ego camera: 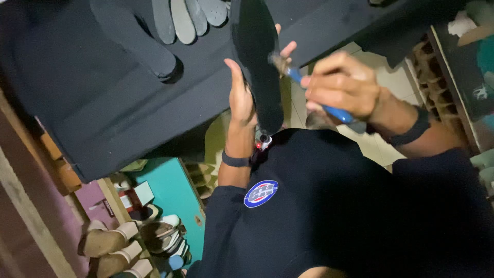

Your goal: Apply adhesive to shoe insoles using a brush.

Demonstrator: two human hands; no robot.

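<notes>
Left hand (242, 98) wrapped round edge of black sole (257, 67), thumb on near side, fingertips showing past far edge; closed grip, sole held up on edge above dark table (103, 113), prob. so flat face turns toward brush. Sole sits centre-top of view, just in front of chest, lower tip near shirt collar.

Right hand (342, 85) fisted tight on blue-handled brush (303, 82), bristles touching sole's face abt mid-length; handle angled down-right thru fist, end poking out by wrist. Angle looks suited to stroking along sole. Dark bands on both wrists.

More soles (180, 20) laid flat in a fan at table's far edge, grey and black, well apart from hands, likely parked within reach.

Labels etc.: round blue-white-red badge (261, 193) on dark shirt, left of chest. Small red-and-white box (135, 198) on teal surface (175, 195) lower left; print too small to tell. Beige sandals (116, 242) piled below that, bottom-left corner. Wooden rack (437, 72) w/ slots at right edge, contents unclear. Pale tiled floor visible betw. arm and table.
</notes>
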